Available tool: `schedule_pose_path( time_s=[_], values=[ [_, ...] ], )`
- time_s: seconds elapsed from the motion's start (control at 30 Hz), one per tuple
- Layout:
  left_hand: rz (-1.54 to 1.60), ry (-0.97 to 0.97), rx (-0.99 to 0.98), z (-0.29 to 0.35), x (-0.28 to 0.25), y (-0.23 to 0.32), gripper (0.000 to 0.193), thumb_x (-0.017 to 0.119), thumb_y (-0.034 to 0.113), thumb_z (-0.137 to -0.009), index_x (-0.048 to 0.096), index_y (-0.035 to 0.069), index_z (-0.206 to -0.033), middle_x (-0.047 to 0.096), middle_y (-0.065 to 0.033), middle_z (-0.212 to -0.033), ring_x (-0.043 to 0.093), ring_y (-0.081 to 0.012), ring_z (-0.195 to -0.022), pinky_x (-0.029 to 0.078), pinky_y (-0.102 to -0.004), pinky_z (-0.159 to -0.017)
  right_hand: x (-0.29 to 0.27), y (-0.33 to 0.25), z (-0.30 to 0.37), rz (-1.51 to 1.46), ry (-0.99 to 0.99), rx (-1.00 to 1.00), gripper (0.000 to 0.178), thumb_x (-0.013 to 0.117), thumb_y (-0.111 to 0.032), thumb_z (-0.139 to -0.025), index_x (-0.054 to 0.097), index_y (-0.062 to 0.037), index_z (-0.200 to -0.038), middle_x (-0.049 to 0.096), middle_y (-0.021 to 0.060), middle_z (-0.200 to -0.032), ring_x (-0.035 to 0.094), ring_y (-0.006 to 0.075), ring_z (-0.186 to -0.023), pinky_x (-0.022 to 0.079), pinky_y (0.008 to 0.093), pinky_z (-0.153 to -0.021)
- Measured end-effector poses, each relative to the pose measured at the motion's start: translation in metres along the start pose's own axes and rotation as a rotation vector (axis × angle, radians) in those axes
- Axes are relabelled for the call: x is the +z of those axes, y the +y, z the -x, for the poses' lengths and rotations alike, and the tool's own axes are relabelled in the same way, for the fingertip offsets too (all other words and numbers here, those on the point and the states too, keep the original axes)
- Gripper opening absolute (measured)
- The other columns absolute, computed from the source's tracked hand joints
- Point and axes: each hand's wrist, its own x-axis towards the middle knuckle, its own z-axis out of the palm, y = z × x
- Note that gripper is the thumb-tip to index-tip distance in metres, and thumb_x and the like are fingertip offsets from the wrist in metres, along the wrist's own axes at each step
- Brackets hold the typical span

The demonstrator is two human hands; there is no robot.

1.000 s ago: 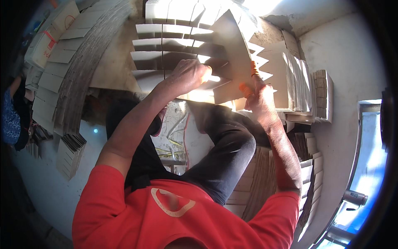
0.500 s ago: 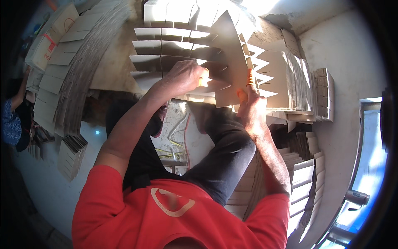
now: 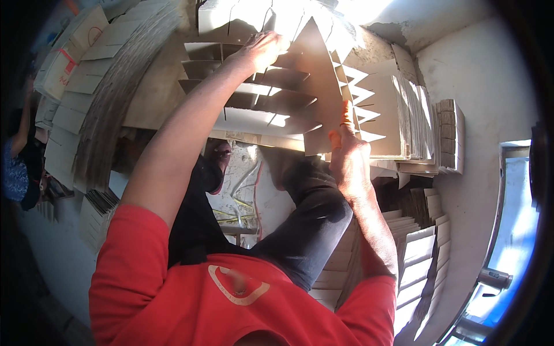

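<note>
On the work surface in front of me lies a partition of slotted cardboard strips (image 3: 254, 118), set in rows. A tall cardboard panel (image 3: 316, 86) stands along its right side, with pointed strip ends showing beyond it. My right hand (image 3: 351, 153) grips the panel's near right edge, with orange wraps on its thumb and a finger. Over the far rows, my left hand (image 3: 265, 51) is closed, its fingers bent down at the strips' upper edges. Glare and the hand's own back hide what its fingertips hold.
Stacked cardboard sheets (image 3: 404, 118) stand at the right, and a long stack (image 3: 118, 86) at the left. More cardboard pieces (image 3: 418, 254) lie low beside my right arm. Another person's patterned sleeve (image 3: 16, 173) shows at the far left. A blue-paned window (image 3: 513, 213) is at right.
My left hand has moved away from me, from the near rows to the far rows of strips. My right hand keeps its grip on the panel.
</note>
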Motion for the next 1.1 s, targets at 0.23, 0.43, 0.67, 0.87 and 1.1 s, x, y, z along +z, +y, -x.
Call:
schedule_pose_path(
  time_s=[0.23,0.43,0.67,0.87,1.1],
  values=[
    [0.143,0.014,0.037,0.006,0.001,0.004,0.014,0.05,0.007,-0.082,0.05,-0.006,-0.077,0.053,-0.0234,-0.071,0.056,-0.0367,-0.072,0.045,-0.0434,-0.066,-0.017,-0.006,-0.012,-0.094,-0.136,0.159,0.028,0.058,-0.01,-0.089,0.055,0.0038,-0.114,0.059,0.0153,-0.056,0.057,0.017,-0.043,0.044,0.0322,-0.044],
    [0.028,0.162,0.081,0.001,0.013,-0.012,0.017,0.047,0.013,-0.086,0.055,-0.002,-0.088,0.057,-0.0205,-0.085,0.059,-0.0347,-0.084,0.046,-0.0448,-0.075,-0.01,-0.006,-0.007,-0.017,-0.149,0.084,0.051,0.052,-0.004,-0.088,0.034,0.0023,-0.135,0.061,0.0171,-0.066,0.06,0.0273,-0.054,0.048,0.0372,-0.052],
    [0.229,0.183,-0.046,0.004,0.017,-0.004,0.025,0.05,0.006,-0.08,0.061,0.003,-0.103,0.058,-0.0175,-0.077,0.059,-0.0319,-0.072,0.047,-0.0413,-0.071,0.005,0.004,-0.015,-0.079,-0.505,0.19,0.061,0.051,-0.002,-0.086,0.025,0.0,-0.141,0.062,0.022,-0.074,0.063,0.0338,-0.065,0.05,0.0412,-0.059],
    [0.061,0.37,0.237,0.055,-0.036,0.015,0.034,0.061,0.013,-0.082,0.061,0.005,-0.115,0.063,-0.0138,-0.095,0.059,-0.0272,-0.092,0.046,-0.0366,-0.081,-0.003,0.044,-0.014,0.044,-0.006,0.019,0.029,0.062,-0.01,-0.088,0.062,-0.0045,-0.116,0.066,0.0126,-0.107,0.067,0.0201,-0.085,0.053,0.0298,-0.072],
    [0.24,0.533,0.143,0.137,-0.052,0.04,0.038,0.071,-0.002,-0.073,0.064,0.002,-0.11,0.065,-0.0113,-0.1,0.061,-0.0213,-0.092,0.047,-0.0286,-0.08,-0.022,0.191,-0.003,0.845,0.347,0.229,0.044,0.068,-0.029,-0.082,0.055,-0.0056,-0.117,0.058,0.0128,-0.099,0.054,0.0299,-0.094,0.047,0.0417,-0.078]
  ],
)
